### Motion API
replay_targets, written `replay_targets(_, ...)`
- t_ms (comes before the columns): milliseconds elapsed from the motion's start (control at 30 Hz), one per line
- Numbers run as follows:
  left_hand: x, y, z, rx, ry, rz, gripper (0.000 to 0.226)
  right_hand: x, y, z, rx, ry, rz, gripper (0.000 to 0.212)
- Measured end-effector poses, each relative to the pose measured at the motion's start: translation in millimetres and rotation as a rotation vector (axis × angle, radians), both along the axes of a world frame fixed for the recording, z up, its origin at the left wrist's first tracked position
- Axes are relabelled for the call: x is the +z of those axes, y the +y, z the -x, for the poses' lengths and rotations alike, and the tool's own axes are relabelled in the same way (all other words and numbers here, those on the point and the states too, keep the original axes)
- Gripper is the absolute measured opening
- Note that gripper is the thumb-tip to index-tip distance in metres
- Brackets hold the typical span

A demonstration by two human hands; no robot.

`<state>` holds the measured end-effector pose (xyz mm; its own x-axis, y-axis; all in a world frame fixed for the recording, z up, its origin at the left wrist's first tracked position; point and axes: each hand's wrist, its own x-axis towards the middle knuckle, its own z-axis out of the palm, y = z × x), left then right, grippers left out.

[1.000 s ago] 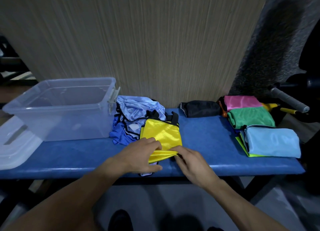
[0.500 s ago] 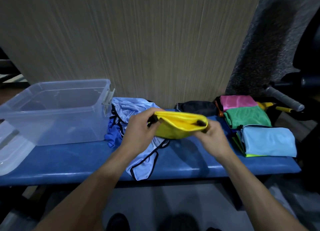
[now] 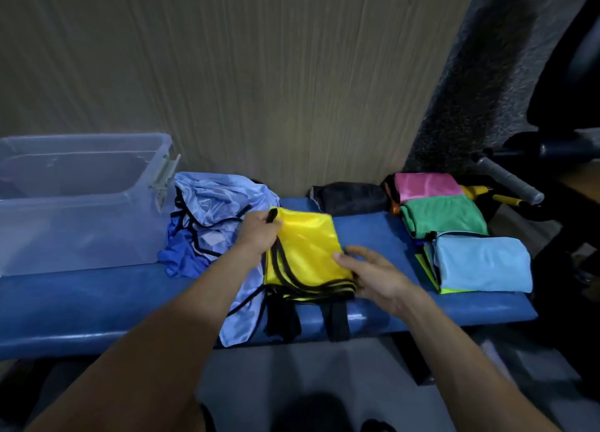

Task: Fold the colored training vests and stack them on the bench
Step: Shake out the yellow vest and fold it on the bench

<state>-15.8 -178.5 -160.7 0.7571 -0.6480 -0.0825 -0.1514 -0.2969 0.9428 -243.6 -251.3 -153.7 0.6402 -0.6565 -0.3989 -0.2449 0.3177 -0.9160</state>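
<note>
A folded yellow vest (image 3: 305, 250) with black trim lies on the blue bench (image 3: 81, 305), its black straps hanging over the front edge. My left hand (image 3: 259, 230) pinches its far left corner by the black trim. My right hand (image 3: 373, 276) rests flat against the vest's right edge, fingers spread. Under and left of it sits a loose heap of light blue and dark blue vests (image 3: 211, 217). At the right end lie folded vests: pink (image 3: 425, 186), green (image 3: 444, 217), and light blue (image 3: 480, 263) on top of a lime one (image 3: 425, 266).
A clear plastic bin (image 3: 78, 198) stands on the bench's left end. A black pouch (image 3: 350, 198) lies against the wood-grain wall behind. Grey-handled gym gear (image 3: 509, 185) and dark equipment crowd the right side. The floor lies below the bench's front edge.
The yellow vest was lifted off the bench between both hands, then laid back down, folded, more to the right. My right hand has let go and now lies against its edge.
</note>
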Motion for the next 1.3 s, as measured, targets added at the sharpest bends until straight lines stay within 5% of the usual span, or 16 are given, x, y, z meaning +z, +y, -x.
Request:
replay_targets(200,-10,-3,0,0.095,-0.008,-0.055,0.013,-5,1,23,0.232,-0.045,0.131,0.046)
replay_targets(467,-12,-3,0,0.071,-0.063,-0.073,0.001,-14,9,29,0.099,-0.115,0.347,0.02)
replay_targets(700,-11,-1,-2,0.029,-0.168,-0.128,0.017,-24,16,38,0.089,-0.055,0.522,0.034)
replay_targets(900,16,15,10,-0.125,-0.803,-0.45,0.044,-15,13,52,0.337,0.121,0.921,0.04)
replay_targets(967,24,21,24,-0.151,-0.982,-0.271,0.047,-13,14,56,0.422,0.176,0.945,0.062)
replay_targets(1100,20,27,59,-0.635,-0.76,-0.036,0.029,-7,18,62,0.541,0.238,0.977,0.092)
replay_targets(1200,8,33,73,-0.859,-0.75,-0.087,0.029,-8,23,62,0.517,0.257,1.126,0.077)
replay_targets(1300,7,37,70,-0.844,-0.753,-0.071,0.025,-13,33,60,0.421,0.202,1.353,0.037)
